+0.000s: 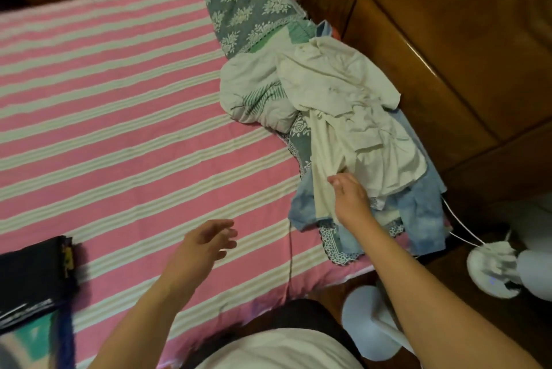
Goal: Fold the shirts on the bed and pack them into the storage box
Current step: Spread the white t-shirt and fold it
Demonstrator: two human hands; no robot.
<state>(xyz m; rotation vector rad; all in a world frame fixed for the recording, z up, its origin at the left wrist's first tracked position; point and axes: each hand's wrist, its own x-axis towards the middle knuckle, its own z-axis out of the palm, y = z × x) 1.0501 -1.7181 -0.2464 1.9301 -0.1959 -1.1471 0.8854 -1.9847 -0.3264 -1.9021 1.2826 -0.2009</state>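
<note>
A heap of shirts lies at the right edge of the bed: a cream shirt [352, 117] on top, a pale blue tie-dye shirt [424, 216] beneath it. My right hand [349, 192] reaches onto the cream shirt's lower edge, its thumb and fingers at a fold of the cloth; whether they pinch it is unclear. My left hand [206, 243] hovers above the pink and cream striped bedsheet [119, 117], fingers relaxed and holding nothing. A dark folded item [33, 276] lies at the bed's left edge. No storage box is recognisable.
A grey floral pillow [248, 4] lies at the head of the bed, with a white and green striped quilt [254, 93] bunched below it. A wooden headboard [448, 55] runs along the right. A white fan [493, 270] with its cable stands right of the bed.
</note>
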